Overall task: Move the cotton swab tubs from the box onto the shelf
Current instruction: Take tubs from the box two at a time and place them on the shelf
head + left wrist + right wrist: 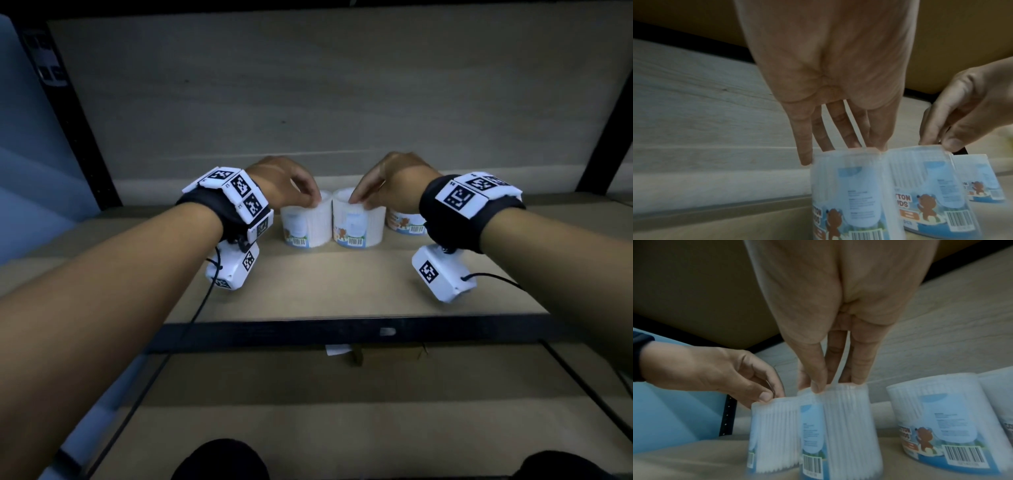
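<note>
Two white cotton swab tubs with blue bear labels stand upright and touching on the shelf board. My left hand grips the left tub by its top rim from above. The right tub is held the same way by my right hand. In the left wrist view my left hand pinches the lid of its tub. In the right wrist view my right hand pinches the top of its tub. The box is out of view.
A third tub stands to the right, partly behind my right wrist, with another tub beyond it. The shelf has a pale back panel, black uprights at both sides and a black front rail. A lower shelf lies below.
</note>
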Demonstrator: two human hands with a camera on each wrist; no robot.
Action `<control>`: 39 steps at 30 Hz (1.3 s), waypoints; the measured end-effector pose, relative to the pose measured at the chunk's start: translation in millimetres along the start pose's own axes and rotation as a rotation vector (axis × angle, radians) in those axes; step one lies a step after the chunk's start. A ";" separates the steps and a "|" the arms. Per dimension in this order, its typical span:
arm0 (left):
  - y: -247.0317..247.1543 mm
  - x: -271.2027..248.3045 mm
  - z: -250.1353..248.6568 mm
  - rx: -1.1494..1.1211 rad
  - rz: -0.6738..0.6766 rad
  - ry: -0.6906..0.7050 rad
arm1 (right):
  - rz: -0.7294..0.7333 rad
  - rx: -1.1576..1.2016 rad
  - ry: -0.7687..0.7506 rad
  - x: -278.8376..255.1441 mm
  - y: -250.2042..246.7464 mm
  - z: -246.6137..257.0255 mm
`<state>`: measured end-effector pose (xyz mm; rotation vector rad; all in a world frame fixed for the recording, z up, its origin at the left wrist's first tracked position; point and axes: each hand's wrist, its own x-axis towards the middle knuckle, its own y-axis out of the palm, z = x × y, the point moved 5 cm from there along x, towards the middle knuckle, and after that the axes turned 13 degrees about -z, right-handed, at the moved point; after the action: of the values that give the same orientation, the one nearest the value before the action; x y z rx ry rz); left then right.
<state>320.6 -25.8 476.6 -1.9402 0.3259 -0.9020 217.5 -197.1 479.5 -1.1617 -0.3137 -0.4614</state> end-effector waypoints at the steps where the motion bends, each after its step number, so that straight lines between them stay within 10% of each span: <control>1: 1.1 1.9 0.7 -0.007 -0.009 -0.007 | -0.006 0.001 0.010 2.5 0.9 -1.6; 39: -0.5 -25.0 -59.4 0.203 0.108 0.126 | 0.218 -0.321 -0.103 -30.1 -9.2 -12.7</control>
<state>261.1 -49.9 482.7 -1.6688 0.3932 -0.9502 186.9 -206.2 468.1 -1.5179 -0.2026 -0.2657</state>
